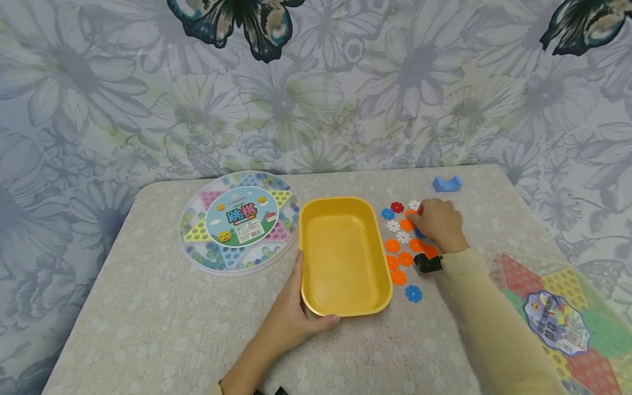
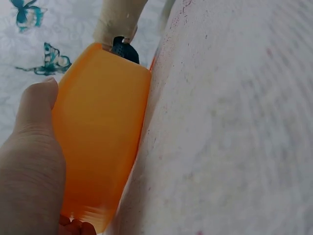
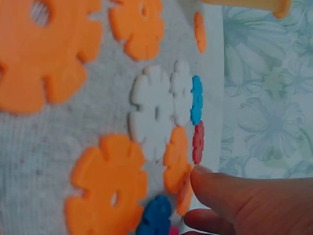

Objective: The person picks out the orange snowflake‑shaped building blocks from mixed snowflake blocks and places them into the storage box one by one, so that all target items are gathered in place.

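Observation:
My left hand (image 1: 291,315) grips the yellow rectangular tray (image 1: 345,258) at its near left corner, thumb on the near rim and fingers along the left side. In the left wrist view the tray's outer wall (image 2: 100,122) fills the space beside my thumb (image 2: 36,105). Over the spread of flower-shaped plastic discs, my right hand (image 1: 441,222) has curled fingers and pinches an orange disc (image 3: 185,193) between thumb and finger. White (image 3: 155,112), red (image 3: 198,142), blue (image 3: 155,215) and other orange discs (image 3: 110,186) lie around it.
Left of the tray is a round Chinese checkers board (image 1: 242,222) with marbles under a clear cover. A blue notched piece (image 1: 447,184) sits near the far edge. A bagged, colourful game board (image 1: 563,323) lies at the right, partly behind my sleeve. A patterned wall stands behind.

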A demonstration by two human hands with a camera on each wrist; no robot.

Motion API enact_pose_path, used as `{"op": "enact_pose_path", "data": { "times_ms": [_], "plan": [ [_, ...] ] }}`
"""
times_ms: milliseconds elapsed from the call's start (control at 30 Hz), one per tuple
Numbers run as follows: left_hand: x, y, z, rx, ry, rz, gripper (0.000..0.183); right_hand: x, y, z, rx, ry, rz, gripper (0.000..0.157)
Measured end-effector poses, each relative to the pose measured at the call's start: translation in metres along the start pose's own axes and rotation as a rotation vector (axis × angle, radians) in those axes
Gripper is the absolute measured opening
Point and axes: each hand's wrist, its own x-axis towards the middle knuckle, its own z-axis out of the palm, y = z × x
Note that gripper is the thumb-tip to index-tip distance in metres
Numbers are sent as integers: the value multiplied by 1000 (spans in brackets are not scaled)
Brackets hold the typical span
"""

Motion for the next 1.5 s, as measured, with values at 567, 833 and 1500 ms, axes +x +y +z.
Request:
{"op": "enact_pose_path", "data": {
  "times_ms": [567,833,1500],
  "plan": [
    [0,-5,4,50,11,49,134,4,4,2,148,-74,13,39],
    [-1,-6,4,33,15,54,134,6,7,3,124,-88,-59,36],
    [-1,-7,3,22,26,53,132,7,11,1,73,-125,-72,53]
  ]
}}
